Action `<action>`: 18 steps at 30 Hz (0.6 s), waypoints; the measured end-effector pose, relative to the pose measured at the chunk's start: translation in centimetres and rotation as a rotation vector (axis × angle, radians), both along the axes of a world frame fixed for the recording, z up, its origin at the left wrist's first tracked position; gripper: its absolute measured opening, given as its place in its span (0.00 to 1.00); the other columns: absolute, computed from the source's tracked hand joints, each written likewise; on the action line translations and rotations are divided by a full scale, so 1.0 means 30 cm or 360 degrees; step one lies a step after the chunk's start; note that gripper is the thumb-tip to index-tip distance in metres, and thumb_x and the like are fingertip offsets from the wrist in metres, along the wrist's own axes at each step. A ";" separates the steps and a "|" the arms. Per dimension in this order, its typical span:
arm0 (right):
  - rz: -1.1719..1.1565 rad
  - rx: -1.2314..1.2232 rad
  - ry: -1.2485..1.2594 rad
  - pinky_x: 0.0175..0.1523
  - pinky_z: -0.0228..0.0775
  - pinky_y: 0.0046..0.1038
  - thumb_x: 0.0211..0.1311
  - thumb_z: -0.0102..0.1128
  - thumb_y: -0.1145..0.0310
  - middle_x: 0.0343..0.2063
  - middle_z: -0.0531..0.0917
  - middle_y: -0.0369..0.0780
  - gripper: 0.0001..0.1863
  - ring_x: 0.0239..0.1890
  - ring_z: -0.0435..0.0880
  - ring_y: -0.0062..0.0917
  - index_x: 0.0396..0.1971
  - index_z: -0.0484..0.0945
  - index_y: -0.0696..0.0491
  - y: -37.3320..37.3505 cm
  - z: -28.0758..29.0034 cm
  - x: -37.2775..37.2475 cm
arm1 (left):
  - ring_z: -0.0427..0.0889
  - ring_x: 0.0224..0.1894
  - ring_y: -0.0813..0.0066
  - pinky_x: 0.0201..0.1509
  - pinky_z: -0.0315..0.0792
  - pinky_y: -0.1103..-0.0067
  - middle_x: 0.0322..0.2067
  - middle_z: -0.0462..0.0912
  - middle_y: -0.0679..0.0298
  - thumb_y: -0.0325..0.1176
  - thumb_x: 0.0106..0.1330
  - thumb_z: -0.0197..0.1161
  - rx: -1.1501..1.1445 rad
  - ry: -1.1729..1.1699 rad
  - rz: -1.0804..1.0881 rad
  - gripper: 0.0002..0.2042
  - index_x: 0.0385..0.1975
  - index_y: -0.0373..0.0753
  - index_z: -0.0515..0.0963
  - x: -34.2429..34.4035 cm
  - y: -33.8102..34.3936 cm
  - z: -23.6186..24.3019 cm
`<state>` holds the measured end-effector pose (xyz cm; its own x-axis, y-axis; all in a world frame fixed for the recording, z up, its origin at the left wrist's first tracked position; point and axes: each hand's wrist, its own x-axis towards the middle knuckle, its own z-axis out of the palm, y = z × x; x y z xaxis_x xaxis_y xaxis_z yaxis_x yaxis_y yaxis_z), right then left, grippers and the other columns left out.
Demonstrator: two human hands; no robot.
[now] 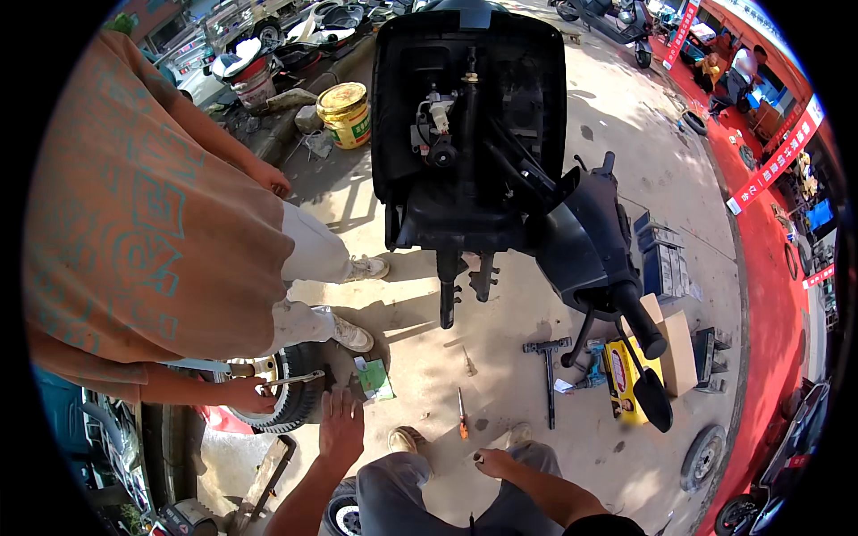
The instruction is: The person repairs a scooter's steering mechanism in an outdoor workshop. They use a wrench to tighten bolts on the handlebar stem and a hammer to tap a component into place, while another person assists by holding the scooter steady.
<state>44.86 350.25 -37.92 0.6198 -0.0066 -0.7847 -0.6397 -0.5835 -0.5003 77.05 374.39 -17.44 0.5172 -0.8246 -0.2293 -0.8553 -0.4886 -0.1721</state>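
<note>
My left hand (341, 429) reaches forward with fingers stretched out, close to a black tire (295, 406) on a wheel and beside a green packet (376, 381). A co-worker's hand (255, 393) above it grips a silver wrench (295, 381). My right hand (494, 463) is closed near my right knee; what it holds, if anything, is too small to make out. An orange-handled screwdriver (463, 424) lies on the concrete between my hands. Further forward stands a partly dismantled black scooter (465, 201), its front body opened, with handlebar and mirror at the right.
The co-worker (152, 205) stands at my left. A yellow bucket (344, 125) is behind. At right lie a T-shaped tool (550, 389), a drill (592, 366), a yellow box (621, 384), cardboard (679, 357) and a wheel (703, 456), beside a red carpet (733, 447) with more people beyond.
</note>
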 end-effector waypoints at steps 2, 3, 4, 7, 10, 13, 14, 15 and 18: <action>-0.0133 0.0047 0.0111 0.58 0.78 0.44 0.65 0.62 0.53 0.47 0.89 0.44 0.22 0.52 0.86 0.42 0.56 0.83 0.44 0.062 0.084 -0.094 | 0.64 0.72 0.37 0.78 0.49 0.45 0.68 0.68 0.37 0.37 0.68 0.58 0.0328 -0.0233 0.0118 0.27 0.65 0.27 0.72 0.127 0.159 0.028; -0.0134 0.0062 0.0149 0.59 0.78 0.43 0.66 0.61 0.53 0.48 0.89 0.45 0.21 0.53 0.86 0.41 0.56 0.83 0.44 0.087 0.154 -0.103 | 0.67 0.71 0.39 0.78 0.49 0.46 0.68 0.69 0.36 0.36 0.70 0.56 0.0478 -0.0296 0.0191 0.28 0.68 0.27 0.70 0.184 0.250 -0.011; -0.0163 0.0088 0.0139 0.59 0.78 0.42 0.66 0.61 0.53 0.48 0.89 0.45 0.21 0.53 0.86 0.41 0.56 0.83 0.44 0.118 0.208 -0.112 | 0.71 0.69 0.41 0.78 0.50 0.46 0.65 0.73 0.38 0.36 0.73 0.53 0.0732 -0.0264 0.0166 0.27 0.69 0.29 0.70 0.245 0.327 -0.054; -0.0272 0.0118 0.0065 0.56 0.79 0.41 0.66 0.62 0.53 0.45 0.90 0.43 0.21 0.50 0.87 0.40 0.55 0.83 0.45 0.161 0.348 -0.143 | 0.80 0.60 0.50 0.71 0.60 0.52 0.52 0.84 0.46 0.36 0.69 0.56 0.1120 -0.0065 0.0067 0.22 0.59 0.29 0.77 0.399 0.528 -0.166; -0.0549 0.0054 -0.0034 0.50 0.80 0.38 0.66 0.64 0.55 0.40 0.90 0.41 0.20 0.43 0.89 0.38 0.53 0.84 0.47 0.153 0.468 -0.142 | 0.80 0.59 0.48 0.68 0.63 0.51 0.51 0.85 0.49 0.36 0.69 0.56 0.0851 0.0175 0.0076 0.19 0.53 0.32 0.81 0.470 0.503 -0.205; -0.0818 -0.0022 -0.0053 0.45 0.80 0.34 0.65 0.64 0.58 0.34 0.89 0.43 0.17 0.36 0.90 0.34 0.49 0.85 0.51 0.141 0.559 -0.167 | 0.74 0.65 0.44 0.70 0.62 0.51 0.57 0.80 0.46 0.39 0.70 0.54 0.0529 -0.0413 -0.0594 0.20 0.53 0.32 0.82 0.502 0.398 -0.108; -0.0804 -0.0034 -0.0069 0.49 0.79 0.36 0.64 0.65 0.56 0.36 0.89 0.44 0.18 0.41 0.89 0.37 0.49 0.85 0.49 0.150 0.564 -0.150 | 0.71 0.67 0.44 0.72 0.60 0.52 0.60 0.78 0.45 0.38 0.72 0.52 0.0647 -0.0412 -0.0428 0.21 0.56 0.32 0.81 0.519 0.538 -0.175; -0.0839 -0.0107 -0.0041 0.53 0.79 0.38 0.63 0.66 0.54 0.38 0.89 0.46 0.19 0.45 0.89 0.41 0.50 0.86 0.48 0.161 0.583 -0.191 | 0.72 0.67 0.48 0.71 0.61 0.54 0.61 0.78 0.47 0.39 0.75 0.50 0.1162 -0.0051 -0.0163 0.21 0.57 0.34 0.81 0.536 0.497 -0.171; -0.0936 -0.0122 -0.0075 0.35 0.80 0.32 0.64 0.67 0.65 0.29 0.88 0.44 0.15 0.27 0.89 0.30 0.45 0.83 0.59 0.237 0.594 -0.226 | 0.85 0.53 0.60 0.48 0.76 0.62 0.48 0.86 0.57 0.41 0.71 0.57 0.1528 0.0092 -0.0017 0.17 0.54 0.42 0.84 0.604 0.510 -0.173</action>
